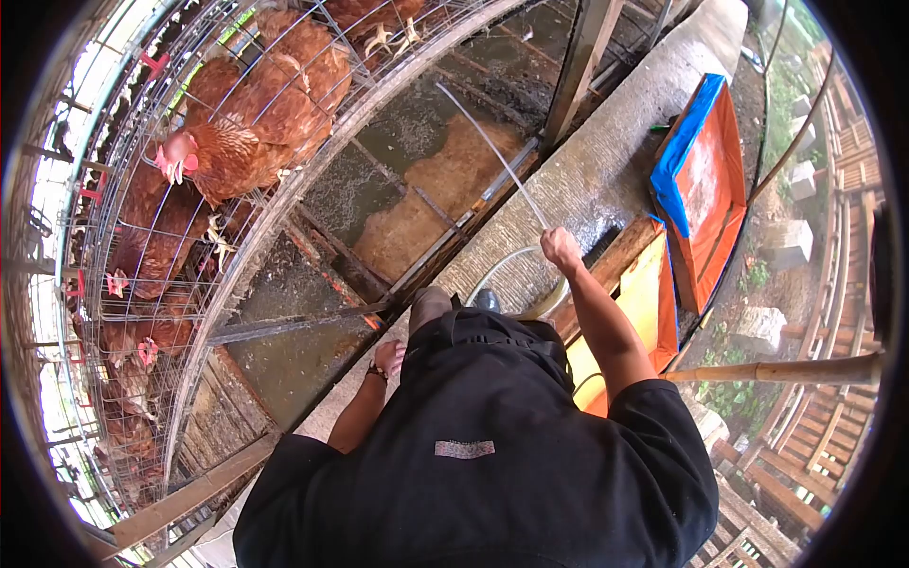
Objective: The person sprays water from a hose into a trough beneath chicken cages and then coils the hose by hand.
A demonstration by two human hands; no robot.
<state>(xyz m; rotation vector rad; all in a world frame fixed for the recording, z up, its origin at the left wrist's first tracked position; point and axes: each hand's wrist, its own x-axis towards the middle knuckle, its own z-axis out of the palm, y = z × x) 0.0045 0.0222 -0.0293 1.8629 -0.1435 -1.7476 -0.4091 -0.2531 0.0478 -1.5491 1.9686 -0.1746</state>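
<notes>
My right hand (pixel 562 250) is closed around the end of a pale hose (pixel 485 276), held out in front of me over the concrete walkway. From that fist a thin, straight whitish stream (pixel 490 149) runs forward and left across the murky pit (pixel 381 180). The hose curves back in a loop beside my boot. My left hand (pixel 389 358) hangs low next to my leg, fingers loosely extended and holding nothing, with a band at the wrist. Brown sludge (pixel 445 189) shows in the pit's water beyond the walkway edge.
Wire cages (pixel 275 175) with several brown hens (pixel 270 104) line the left above the pit. A wooden post (pixel 579 71) rises ahead. Orange and blue tarp-lined troughs (pixel 705 189) stand to the right, near a bamboo pole (pixel 776 370). The concrete walkway (pixel 606 156) is wet.
</notes>
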